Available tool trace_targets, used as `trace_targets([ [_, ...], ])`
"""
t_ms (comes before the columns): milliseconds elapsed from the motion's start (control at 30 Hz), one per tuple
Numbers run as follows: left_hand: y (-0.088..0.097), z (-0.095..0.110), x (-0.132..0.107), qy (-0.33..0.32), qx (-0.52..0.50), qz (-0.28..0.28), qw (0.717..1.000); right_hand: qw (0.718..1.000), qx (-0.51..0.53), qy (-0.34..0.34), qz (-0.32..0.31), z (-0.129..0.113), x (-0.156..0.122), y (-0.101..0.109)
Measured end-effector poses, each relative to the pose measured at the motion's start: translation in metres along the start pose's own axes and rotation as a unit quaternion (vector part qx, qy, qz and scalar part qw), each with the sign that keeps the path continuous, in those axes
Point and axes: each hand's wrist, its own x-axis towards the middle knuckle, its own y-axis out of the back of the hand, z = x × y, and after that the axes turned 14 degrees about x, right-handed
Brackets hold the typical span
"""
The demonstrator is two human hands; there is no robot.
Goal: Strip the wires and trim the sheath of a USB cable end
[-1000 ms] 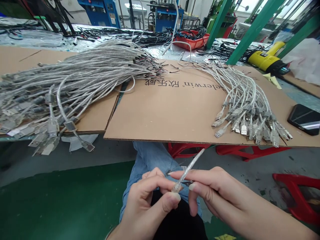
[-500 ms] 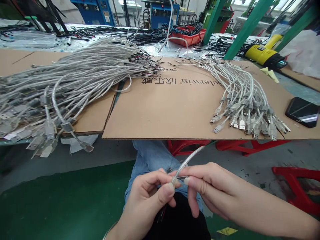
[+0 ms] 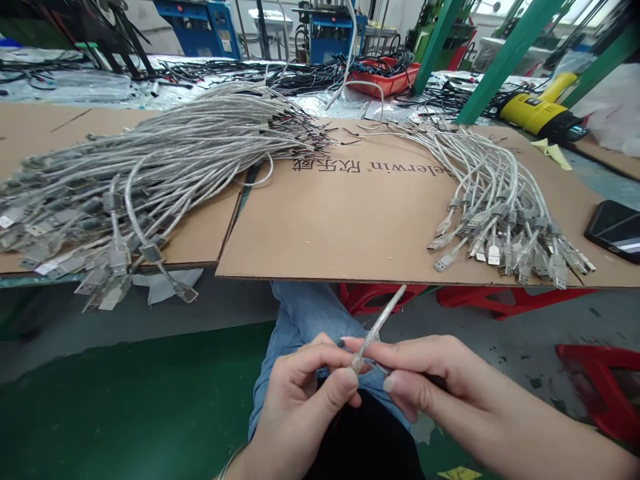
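Note:
Above my lap, my left hand (image 3: 320, 387) pinches a clear-jacketed cable (image 3: 385, 317) between thumb and forefinger, near a knob-like collar (image 3: 357, 362). The cable's upper part sticks up and to the right, towards the cardboard edge. Close on the right, my right hand (image 3: 425, 377) has its thumb and forefinger closed on a slim metal tool (image 3: 383, 368), whose tip points at the collar. A dark part shows behind the right thumb; the tool's exact kind is unclear. My fingers hide the cable's lower end.
A large bundle of clear USB cables (image 3: 200, 147) covers the cardboard (image 3: 325, 227) at left, some plugs overhanging the edge. A smaller USB cable bundle (image 3: 500, 193) lies right, beside a black phone (image 3: 615, 230). Behind are a yellow heat gun (image 3: 543, 117) and a red tray (image 3: 385, 83).
The view has swung slightly left. My right thumb has drawn back a little from the collar, and its lower fingers have curled in. My left hand keeps its pinch on the cable.

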Motion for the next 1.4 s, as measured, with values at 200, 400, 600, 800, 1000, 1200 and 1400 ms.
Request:
trace_targets([
  [200, 0.001, -0.003, 0.001, -0.106, 0.116, 0.044, 0.987, 0.987, -0.101, 0.124, 0.025, 0.000, 0.000, -0.009],
  [400, 0.003, -0.006, 0.000, -0.186, 0.170, 0.068, 0.965, 0.980, -0.116, 0.160, 0.030, -0.002, -0.001, -0.008],
  [600, 0.002, -0.005, -0.001, -0.226, 0.229, 0.091, 0.943, 0.982, -0.069, 0.161, 0.065, 0.009, 0.002, -0.016],
  [800, 0.003, -0.004, -0.001, -0.189, 0.184, 0.100, 0.959, 0.984, 0.002, 0.147, 0.098, 0.014, 0.003, -0.021],
  [1000, 0.003, -0.002, 0.000, -0.129, 0.133, 0.078, 0.980, 0.997, -0.023, 0.060, 0.053, 0.008, 0.001, -0.011],
  [1200, 0.003, -0.003, 0.001, -0.158, 0.146, 0.076, 0.974, 0.998, -0.046, 0.050, -0.003, 0.008, 0.002, -0.005],
  [1400, 0.003, -0.003, 0.002, -0.163, 0.156, 0.079, 0.971, 0.994, -0.091, 0.057, 0.003, 0.007, 0.002, -0.006],
])
